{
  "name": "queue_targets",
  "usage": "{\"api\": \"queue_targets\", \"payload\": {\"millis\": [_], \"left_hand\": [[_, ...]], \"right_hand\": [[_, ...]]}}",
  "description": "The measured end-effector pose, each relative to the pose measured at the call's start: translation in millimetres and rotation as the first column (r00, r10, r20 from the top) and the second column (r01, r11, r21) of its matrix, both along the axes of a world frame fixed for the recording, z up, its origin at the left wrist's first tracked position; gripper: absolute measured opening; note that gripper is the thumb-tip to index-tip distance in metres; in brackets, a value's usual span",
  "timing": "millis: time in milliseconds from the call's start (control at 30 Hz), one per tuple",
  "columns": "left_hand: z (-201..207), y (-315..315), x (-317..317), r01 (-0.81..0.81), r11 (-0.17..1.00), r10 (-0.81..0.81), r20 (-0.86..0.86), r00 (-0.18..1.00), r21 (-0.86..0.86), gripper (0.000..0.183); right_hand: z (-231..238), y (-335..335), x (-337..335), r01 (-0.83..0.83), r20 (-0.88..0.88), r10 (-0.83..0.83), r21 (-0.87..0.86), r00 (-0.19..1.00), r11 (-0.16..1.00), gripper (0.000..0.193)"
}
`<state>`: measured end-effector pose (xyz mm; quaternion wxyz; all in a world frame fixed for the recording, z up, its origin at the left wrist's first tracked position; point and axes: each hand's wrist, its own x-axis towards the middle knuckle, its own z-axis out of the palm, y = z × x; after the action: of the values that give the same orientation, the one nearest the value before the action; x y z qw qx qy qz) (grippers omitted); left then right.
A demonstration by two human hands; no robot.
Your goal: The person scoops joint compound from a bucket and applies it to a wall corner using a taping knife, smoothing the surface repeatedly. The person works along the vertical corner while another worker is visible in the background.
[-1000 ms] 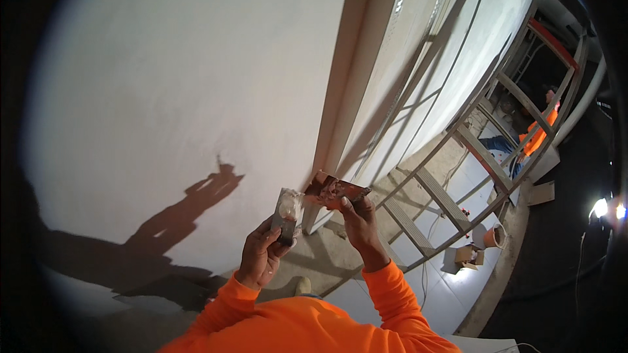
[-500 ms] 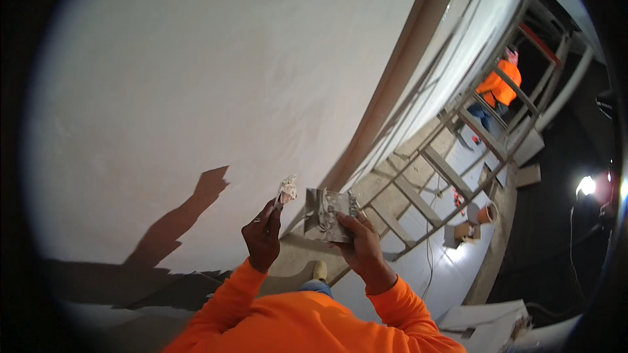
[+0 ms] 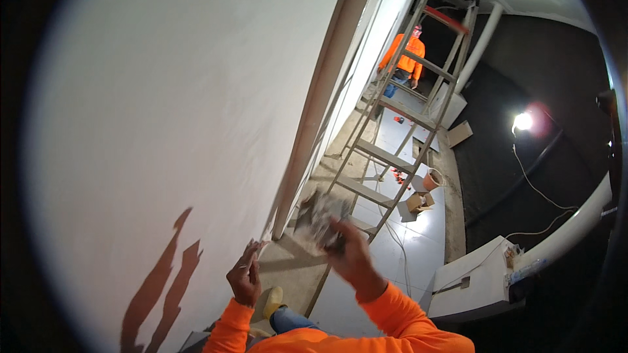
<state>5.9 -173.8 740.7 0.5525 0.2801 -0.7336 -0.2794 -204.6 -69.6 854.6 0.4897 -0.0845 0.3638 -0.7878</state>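
Observation:
My left hand [image 3: 243,280] is closed on a small putty knife [image 3: 263,246], its thin blade seen nearly edge-on close to the foot of the wall. No lump of filler shows on that blade from here. My right hand [image 3: 356,258] grips a grey, flat metal plate [image 3: 319,217], smeared with pale filler and blurred by motion. The plate is apart from the putty knife, to its right and farther out. Along my left side runs a pale, smooth wall [image 3: 176,91], with the shadows of my arms on its lower part.
A stepladder [image 3: 386,153] stands ahead, and a person in orange [image 3: 405,52] is beyond it. An open cardboard box [image 3: 419,202], an orange bucket [image 3: 432,180] and cables lie on the floor. A lit lamp [image 3: 523,121] and a white panel [image 3: 471,281] are at right.
My view has swung right. The white lump on the putty knife no longer shows. My left hand has lowered, and the plate in my right hand now moves fast enough to blur.

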Motion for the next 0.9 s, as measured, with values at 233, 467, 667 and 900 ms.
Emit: {"api": "queue_targets", "payload": {"millis": [233, 467, 667, 900], "left_hand": [[-59.5, 7.8, -6.4, -0.006, 0.917, 0.097, -0.208, 0.973, 0.400, 0.035], [-134.5, 8.4, 13.6, 0.244, 0.836, -0.043, -0.385, 0.922, 0.492, 0.039], [-153.1, 14.8, 33.0, 0.047, 0.857, 0.051, -0.175, 0.983, 0.513, 0.038], [-144.3, 16.2, 45.2, 0.002, 0.887, 0.044, -0.089, 0.995, 0.462, 0.034]], "right_hand": [[55.7, -155.9, -162.4, 0.380, -0.777, -0.232, -0.516, -0.585, 0.768, 0.037], [54.6, -255.1, -244.3, 0.303, -0.117, 0.306, -0.671, -0.945, 0.677, 0.061], [20.7, -267.9, -224.7, 0.352, -0.043, 0.418, -0.621, -0.907, 0.701, 0.057], [28.7, -271.3, -214.9, 0.327, -0.078, 0.375, -0.669, -0.924, 0.667, 0.052]]}}
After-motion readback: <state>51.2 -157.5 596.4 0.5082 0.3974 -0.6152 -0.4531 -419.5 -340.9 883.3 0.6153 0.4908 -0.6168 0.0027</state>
